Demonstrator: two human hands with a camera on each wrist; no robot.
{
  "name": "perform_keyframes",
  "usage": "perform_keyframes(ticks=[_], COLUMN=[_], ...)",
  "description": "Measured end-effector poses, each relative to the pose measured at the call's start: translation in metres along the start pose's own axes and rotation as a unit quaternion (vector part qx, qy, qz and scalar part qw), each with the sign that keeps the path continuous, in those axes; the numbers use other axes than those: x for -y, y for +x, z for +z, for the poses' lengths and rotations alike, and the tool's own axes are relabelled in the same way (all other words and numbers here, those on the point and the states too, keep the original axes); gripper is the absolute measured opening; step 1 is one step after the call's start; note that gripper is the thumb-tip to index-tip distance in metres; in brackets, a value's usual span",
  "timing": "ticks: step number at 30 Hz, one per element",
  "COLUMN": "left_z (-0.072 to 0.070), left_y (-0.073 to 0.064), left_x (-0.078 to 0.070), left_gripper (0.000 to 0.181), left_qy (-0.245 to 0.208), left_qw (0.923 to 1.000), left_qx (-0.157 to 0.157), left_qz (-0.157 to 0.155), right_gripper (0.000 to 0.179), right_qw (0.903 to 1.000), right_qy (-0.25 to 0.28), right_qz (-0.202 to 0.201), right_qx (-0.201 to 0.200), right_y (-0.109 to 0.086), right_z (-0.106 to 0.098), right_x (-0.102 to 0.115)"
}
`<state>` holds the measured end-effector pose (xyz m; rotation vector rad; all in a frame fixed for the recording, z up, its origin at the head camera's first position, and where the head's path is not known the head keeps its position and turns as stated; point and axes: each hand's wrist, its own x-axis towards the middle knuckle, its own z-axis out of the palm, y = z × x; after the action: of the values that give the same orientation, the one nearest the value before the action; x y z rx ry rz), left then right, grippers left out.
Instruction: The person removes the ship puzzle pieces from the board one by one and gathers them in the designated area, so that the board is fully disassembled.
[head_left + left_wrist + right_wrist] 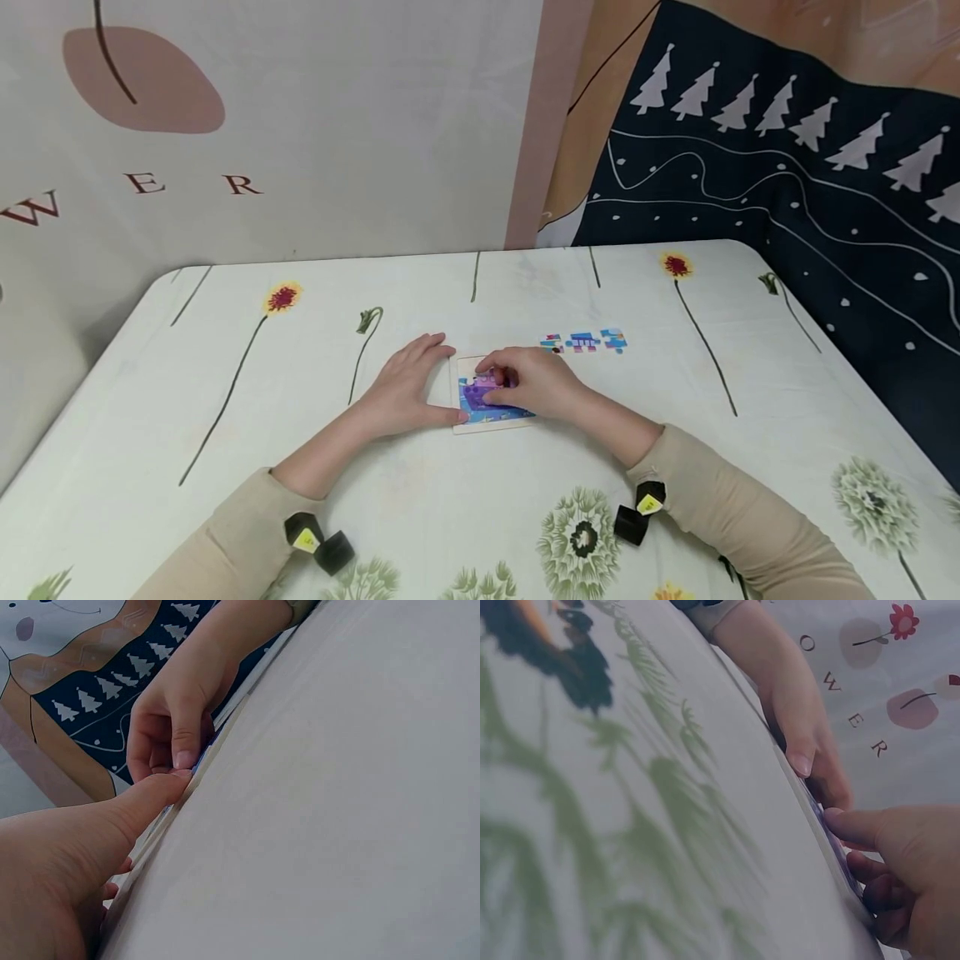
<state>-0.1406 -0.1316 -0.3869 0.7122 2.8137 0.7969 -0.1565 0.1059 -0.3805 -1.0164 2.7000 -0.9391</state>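
Observation:
A small jigsaw puzzle [480, 393] with a purple and blue picture lies in a pale frame board on the table. My left hand [405, 387] is spread at the board's left side, its thumb tip on the lower left corner and its fingers stretched towards the upper left. Over the board's right part, my right hand [536, 383] has its thumb and curled fingers on a purple puzzle piece. In the left wrist view the right thumb is close beside the left thumb [154, 799]. The right wrist view shows the right thumb [855, 823] at the board's surface.
Several loose puzzle pieces [583, 342] lie in a row beyond the right hand. A white flower-printed cloth [450, 500] covers the table. Behind the table hang printed cloths, one pale [375, 125] and one dark with trees [750, 167].

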Motion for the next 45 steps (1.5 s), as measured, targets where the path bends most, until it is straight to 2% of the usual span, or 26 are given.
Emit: perform_keyframes(ticks=[11,22,29,36,45], left_z=[0.0022,0.0008,-0.0001,0.0008,0.001], left_y=[0.0021,0.0016,0.0008,0.0009,0.0014], left_x=[0.0017,-0.0002,-0.0025,-0.0009,0.0], left_gripper=[0.092,0.091,0.091,0.091,0.091], left_qy=[0.004,0.002,0.002,0.005,0.006], left_qw=[1.0,1.0,1.0,1.0,1.0], left_qx=[0.001,0.0,0.003,-0.001,-0.002], left_qz=[0.002,0.002,-0.002,0.001,0.002], right_gripper=[0.03,0.027,0.027,0.027,0.015], right_qw=[0.9989,0.9986,0.9984,0.9986,0.9974], right_qy=[-0.042,-0.046,-0.038,-0.015,0.039], right_qz=[0.009,0.021,0.035,0.02,0.014], right_qx=[-0.019,-0.018,-0.024,-0.047,-0.059], right_y=[-0.0038,-0.0018,-0.0008,-0.0033,-0.0046], right_z=[0.0043,0.0041,0.0054,0.0078,0.0086], right_x=[0.0019,0.0068,0.0084,0.0089,0.0071])
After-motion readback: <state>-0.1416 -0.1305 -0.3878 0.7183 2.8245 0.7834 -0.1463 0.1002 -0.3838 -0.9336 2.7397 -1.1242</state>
